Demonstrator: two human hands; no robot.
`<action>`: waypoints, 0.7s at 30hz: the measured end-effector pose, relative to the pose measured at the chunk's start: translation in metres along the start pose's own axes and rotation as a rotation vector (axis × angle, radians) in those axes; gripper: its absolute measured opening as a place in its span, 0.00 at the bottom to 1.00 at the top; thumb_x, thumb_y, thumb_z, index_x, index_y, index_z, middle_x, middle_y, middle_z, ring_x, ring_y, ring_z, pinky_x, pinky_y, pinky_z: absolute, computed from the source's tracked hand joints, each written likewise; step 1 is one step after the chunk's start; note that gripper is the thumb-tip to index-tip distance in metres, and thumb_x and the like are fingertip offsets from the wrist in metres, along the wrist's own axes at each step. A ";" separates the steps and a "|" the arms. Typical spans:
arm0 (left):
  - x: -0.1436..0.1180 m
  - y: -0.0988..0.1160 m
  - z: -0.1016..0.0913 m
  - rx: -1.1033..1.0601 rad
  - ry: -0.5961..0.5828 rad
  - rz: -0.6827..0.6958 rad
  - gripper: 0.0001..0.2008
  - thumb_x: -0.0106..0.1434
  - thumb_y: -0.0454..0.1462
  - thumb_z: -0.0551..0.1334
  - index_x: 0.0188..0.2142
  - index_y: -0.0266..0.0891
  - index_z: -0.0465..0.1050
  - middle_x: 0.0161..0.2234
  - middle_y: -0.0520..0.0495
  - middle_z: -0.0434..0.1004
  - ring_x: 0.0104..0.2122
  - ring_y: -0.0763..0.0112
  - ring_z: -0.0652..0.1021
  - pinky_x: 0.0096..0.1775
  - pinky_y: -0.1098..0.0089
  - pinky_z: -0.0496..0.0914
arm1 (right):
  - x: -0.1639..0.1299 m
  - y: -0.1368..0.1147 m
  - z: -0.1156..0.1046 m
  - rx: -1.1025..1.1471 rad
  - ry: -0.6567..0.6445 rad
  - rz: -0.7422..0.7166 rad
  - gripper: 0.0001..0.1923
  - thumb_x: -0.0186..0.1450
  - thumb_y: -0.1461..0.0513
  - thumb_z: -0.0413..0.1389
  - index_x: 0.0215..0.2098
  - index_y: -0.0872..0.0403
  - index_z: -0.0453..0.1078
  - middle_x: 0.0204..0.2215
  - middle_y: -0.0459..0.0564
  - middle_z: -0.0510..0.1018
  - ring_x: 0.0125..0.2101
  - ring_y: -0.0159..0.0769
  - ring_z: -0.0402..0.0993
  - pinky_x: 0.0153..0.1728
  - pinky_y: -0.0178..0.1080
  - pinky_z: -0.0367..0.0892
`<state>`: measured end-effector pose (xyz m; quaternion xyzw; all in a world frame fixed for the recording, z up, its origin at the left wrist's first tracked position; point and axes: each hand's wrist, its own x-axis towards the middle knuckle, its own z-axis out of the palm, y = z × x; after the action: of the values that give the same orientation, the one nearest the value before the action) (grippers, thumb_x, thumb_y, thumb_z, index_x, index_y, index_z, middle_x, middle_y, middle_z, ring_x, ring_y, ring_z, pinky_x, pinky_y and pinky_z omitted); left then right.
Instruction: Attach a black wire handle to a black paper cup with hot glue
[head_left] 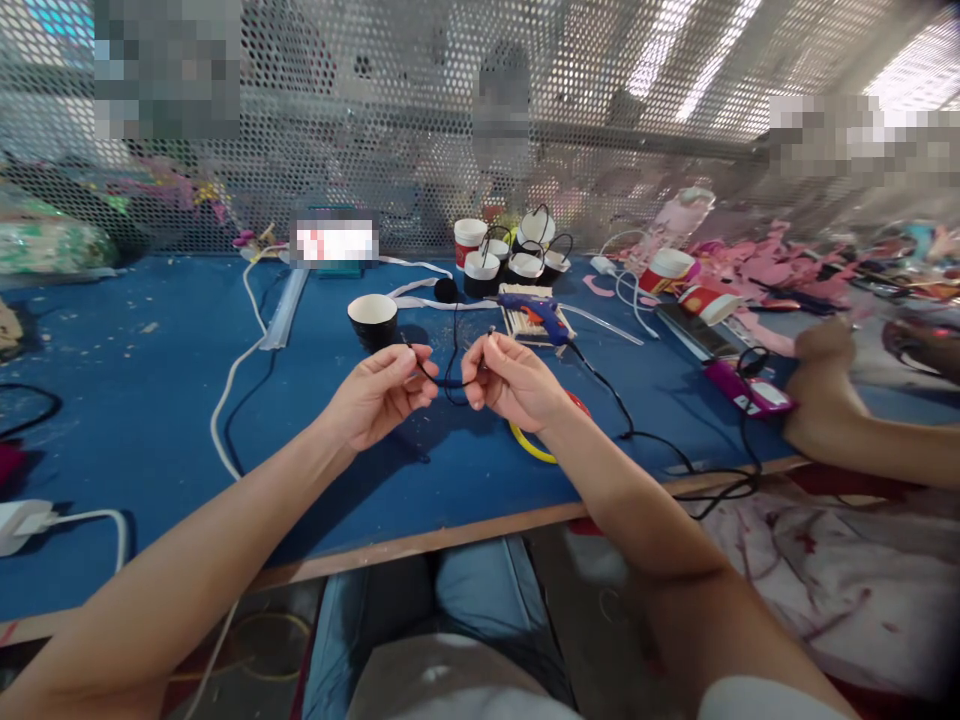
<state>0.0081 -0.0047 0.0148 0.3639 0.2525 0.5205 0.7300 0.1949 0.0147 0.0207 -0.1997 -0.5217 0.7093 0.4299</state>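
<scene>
Above the blue table (322,480), my left hand (386,390) and my right hand (514,380) face each other, each pinching a thin black cord (450,384) that sags slightly between them. Part of the same or a similar cord runs up towards a round black spool or ball (446,290). Just behind my left hand stands a paper cup (373,322), white inside and dark outside. A blue glue gun (536,310) with an orange trigger lies beyond my right hand. Yellow and red rings (534,446) are partly hidden under my right wrist.
Several cups (517,255) with black cord handles stand at the back. Wooden sticks (529,340) lie under the glue gun. White ribbon (420,302) and a white cable (225,410) cross the table. At right are a phone (694,333), pink scraps (780,265) and another person's arm (862,420).
</scene>
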 end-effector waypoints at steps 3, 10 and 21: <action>0.000 0.001 -0.001 0.013 0.009 0.038 0.07 0.54 0.36 0.66 0.34 0.37 0.74 0.26 0.53 0.76 0.21 0.81 0.75 0.25 0.80 0.71 | 0.000 0.000 0.002 0.039 -0.029 0.021 0.11 0.63 0.54 0.54 0.33 0.54 0.66 0.28 0.42 0.73 0.24 0.25 0.72 0.24 0.30 0.69; -0.001 0.001 0.000 -0.030 -0.046 0.020 0.08 0.55 0.40 0.65 0.28 0.36 0.74 0.24 0.52 0.73 0.21 0.81 0.72 0.25 0.78 0.68 | -0.001 0.000 0.001 0.115 -0.086 0.060 0.11 0.62 0.55 0.56 0.31 0.54 0.65 0.28 0.42 0.71 0.23 0.25 0.73 0.19 0.28 0.66; -0.008 0.006 0.003 0.028 -0.187 -0.124 0.09 0.53 0.39 0.67 0.25 0.33 0.74 0.23 0.48 0.74 0.20 0.79 0.72 0.24 0.77 0.67 | -0.002 0.000 0.003 0.114 -0.132 0.102 0.13 0.61 0.55 0.57 0.26 0.57 0.64 0.23 0.41 0.70 0.17 0.24 0.69 0.17 0.28 0.63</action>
<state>0.0047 -0.0124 0.0212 0.4048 0.2126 0.4344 0.7760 0.1939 0.0112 0.0217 -0.1540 -0.4970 0.7704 0.3685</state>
